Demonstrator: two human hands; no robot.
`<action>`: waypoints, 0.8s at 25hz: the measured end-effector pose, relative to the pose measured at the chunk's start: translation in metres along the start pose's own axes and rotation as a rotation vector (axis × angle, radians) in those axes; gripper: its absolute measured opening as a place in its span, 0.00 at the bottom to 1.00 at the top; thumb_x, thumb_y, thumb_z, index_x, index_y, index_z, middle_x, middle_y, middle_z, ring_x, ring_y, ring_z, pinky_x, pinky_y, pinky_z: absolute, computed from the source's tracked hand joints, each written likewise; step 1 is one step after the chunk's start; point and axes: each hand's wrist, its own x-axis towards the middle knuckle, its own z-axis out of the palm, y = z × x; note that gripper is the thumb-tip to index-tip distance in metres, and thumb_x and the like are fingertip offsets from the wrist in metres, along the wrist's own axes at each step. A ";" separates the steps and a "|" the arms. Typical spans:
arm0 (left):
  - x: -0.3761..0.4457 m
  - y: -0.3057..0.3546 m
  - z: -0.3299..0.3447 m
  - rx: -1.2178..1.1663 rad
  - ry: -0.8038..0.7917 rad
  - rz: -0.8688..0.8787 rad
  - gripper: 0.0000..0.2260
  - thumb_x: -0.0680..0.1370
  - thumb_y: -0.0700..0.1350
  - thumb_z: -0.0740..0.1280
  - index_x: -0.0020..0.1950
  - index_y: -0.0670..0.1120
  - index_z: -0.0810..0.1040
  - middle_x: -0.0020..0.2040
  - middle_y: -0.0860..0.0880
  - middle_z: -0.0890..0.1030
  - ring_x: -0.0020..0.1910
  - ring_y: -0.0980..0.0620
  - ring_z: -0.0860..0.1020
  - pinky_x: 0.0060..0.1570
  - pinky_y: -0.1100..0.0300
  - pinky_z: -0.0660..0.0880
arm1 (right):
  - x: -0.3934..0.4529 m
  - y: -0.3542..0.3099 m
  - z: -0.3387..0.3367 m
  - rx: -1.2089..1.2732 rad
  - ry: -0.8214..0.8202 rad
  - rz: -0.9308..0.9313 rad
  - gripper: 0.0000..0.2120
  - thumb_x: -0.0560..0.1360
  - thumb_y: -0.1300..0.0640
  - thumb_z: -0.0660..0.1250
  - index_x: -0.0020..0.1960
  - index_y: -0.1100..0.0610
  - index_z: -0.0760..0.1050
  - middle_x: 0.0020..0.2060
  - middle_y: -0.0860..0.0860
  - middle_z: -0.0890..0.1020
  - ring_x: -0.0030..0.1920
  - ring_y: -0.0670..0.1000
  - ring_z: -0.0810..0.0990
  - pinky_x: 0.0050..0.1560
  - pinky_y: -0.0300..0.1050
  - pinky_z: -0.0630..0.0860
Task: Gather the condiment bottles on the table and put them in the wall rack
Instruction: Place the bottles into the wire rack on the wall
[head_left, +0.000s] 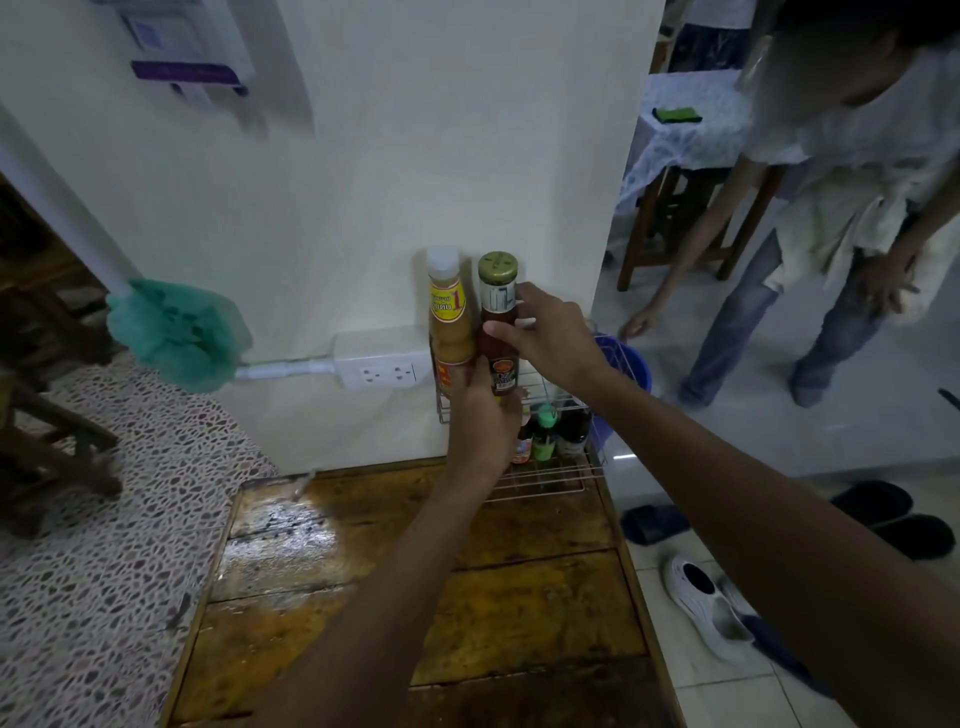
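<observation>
My left hand (480, 415) is gripping two bottles at their bases, the yellow bottle (450, 322) and red bottle (498, 332), above the rack (550, 478); my right hand (545, 332) is pinching the red one's neck. One might slip, toppling bottles inside the rack.

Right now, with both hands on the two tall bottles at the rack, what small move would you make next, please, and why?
Probably lower both bottles straight down into the wire rack's upper tier. The left hand grips the bottoms of the yellow sauce bottle and the red sauce bottle, while the right hand steadies the red one's neck. Whether their bases are seated yet is hidden.
</observation>
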 end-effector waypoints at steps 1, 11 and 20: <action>0.001 0.000 0.001 0.008 -0.001 -0.003 0.23 0.82 0.41 0.69 0.77 0.43 0.70 0.74 0.44 0.70 0.72 0.44 0.73 0.72 0.49 0.72 | 0.001 0.002 0.002 0.000 0.007 0.003 0.23 0.75 0.45 0.72 0.67 0.54 0.74 0.60 0.54 0.83 0.57 0.54 0.83 0.47 0.30 0.74; 0.006 -0.003 0.001 -0.007 -0.039 -0.031 0.24 0.82 0.44 0.69 0.77 0.44 0.68 0.76 0.46 0.70 0.74 0.46 0.72 0.72 0.45 0.73 | -0.009 0.003 0.011 0.009 0.093 0.026 0.23 0.75 0.45 0.73 0.64 0.56 0.76 0.58 0.53 0.84 0.57 0.51 0.82 0.54 0.45 0.80; 0.006 -0.003 -0.003 -0.062 -0.051 -0.019 0.24 0.82 0.42 0.70 0.77 0.42 0.69 0.75 0.45 0.70 0.73 0.47 0.73 0.71 0.46 0.73 | -0.018 0.005 0.015 0.040 0.073 0.044 0.26 0.73 0.53 0.76 0.68 0.57 0.73 0.60 0.55 0.83 0.58 0.53 0.83 0.60 0.51 0.80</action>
